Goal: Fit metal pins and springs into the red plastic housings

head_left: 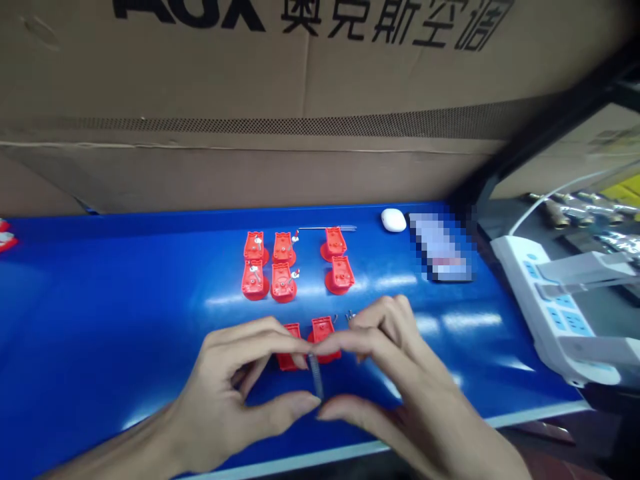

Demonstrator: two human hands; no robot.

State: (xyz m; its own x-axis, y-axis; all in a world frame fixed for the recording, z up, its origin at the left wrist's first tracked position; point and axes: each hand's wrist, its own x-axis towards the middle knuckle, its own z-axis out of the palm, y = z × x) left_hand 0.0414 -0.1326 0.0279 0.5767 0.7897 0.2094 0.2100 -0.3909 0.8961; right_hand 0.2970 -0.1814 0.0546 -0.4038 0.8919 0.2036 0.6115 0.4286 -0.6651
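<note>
A thin grey coil spring (316, 377) stands nearly upright between my fingertips, close to the table's front edge. Its upper end is at the two index fingertips and its lower end at the thumb tips. My left hand (233, 393) pinches it from the left, my right hand (397, 377) from the right. Just behind my fingers lie two red plastic housings, the right one (325, 333) and the left one (289, 357), partly covered by my left fingers. Small metal pieces (351, 316) show beside my right index knuckle.
Further back stand several red housings (283, 283), some with small keys, and two more (341, 272) to their right. A thin rod-like tool (325, 229) lies behind them. A white case (393, 220), a blurred phone (440, 247) and a power strip (550, 307) are rightward. Cardboard (250, 180) walls the back.
</note>
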